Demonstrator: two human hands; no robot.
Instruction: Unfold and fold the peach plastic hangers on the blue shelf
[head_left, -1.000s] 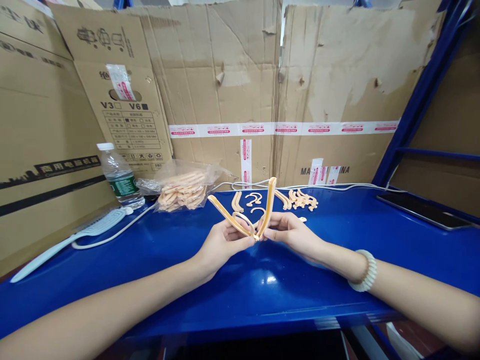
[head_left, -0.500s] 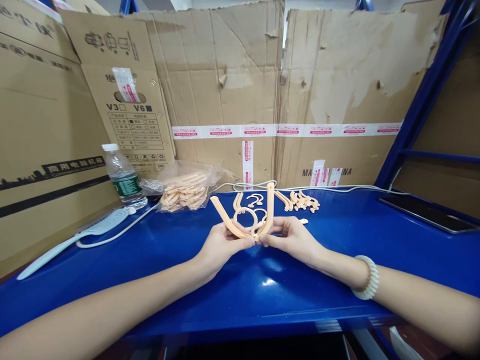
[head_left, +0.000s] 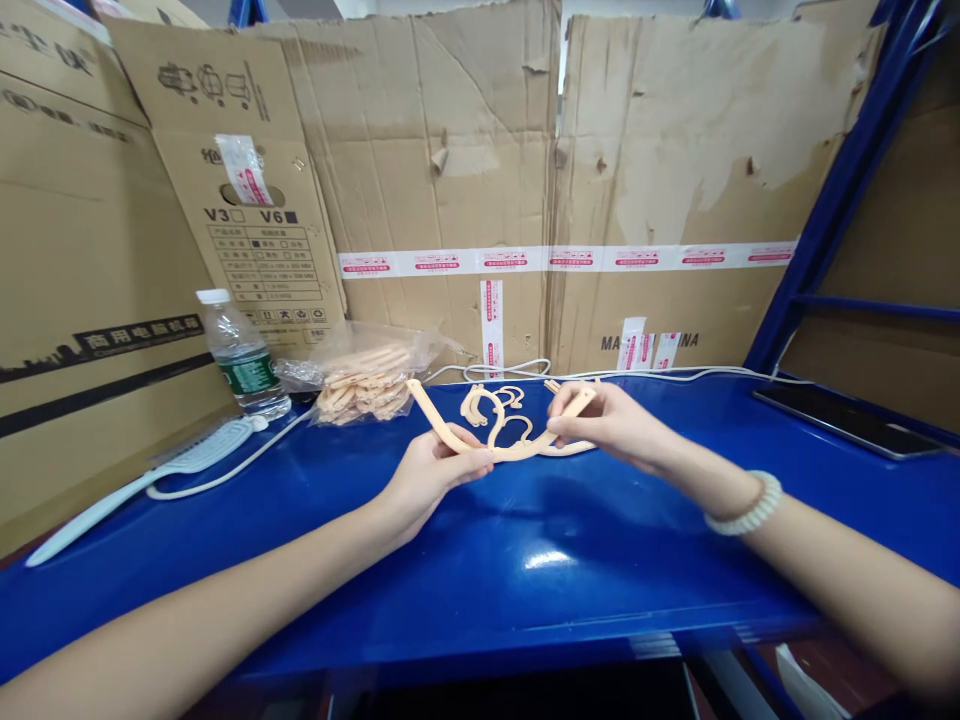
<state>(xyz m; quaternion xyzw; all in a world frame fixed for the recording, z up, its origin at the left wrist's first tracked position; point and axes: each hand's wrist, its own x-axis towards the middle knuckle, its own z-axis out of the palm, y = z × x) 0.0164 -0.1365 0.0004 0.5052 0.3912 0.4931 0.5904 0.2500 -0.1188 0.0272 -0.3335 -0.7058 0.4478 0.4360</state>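
Note:
A peach-coloured plastic folding clothes hanger [head_left: 517, 453] is held between both hands above the blue table. Its two curved arms slope up and outward, and its hook stands at the middle joint. My left hand [head_left: 435, 468] pinches it near that joint, thumb in front. With thumb and fingers closed, my right hand [head_left: 615, 425] grips the right arm close to its upper end. Behind the hanger lie loose hanger hooks [head_left: 513, 397] and curved hanger arms [head_left: 472, 408]. More pieces are mostly hidden behind my right hand.
A clear bag of hanger parts [head_left: 367, 380] sits back left, beside a water bottle [head_left: 244, 365]. A light-blue hairbrush [head_left: 180, 465] lies at left. A dark flat device [head_left: 844, 422] rests at right. A white cable [head_left: 675, 375] runs along the cardboard [head_left: 450, 200] behind.
My right hand has moved right and up, from the hanger's middle to its right arm. That arm has swung outward, so the hanger is spread wider. My left hand has shifted slightly left.

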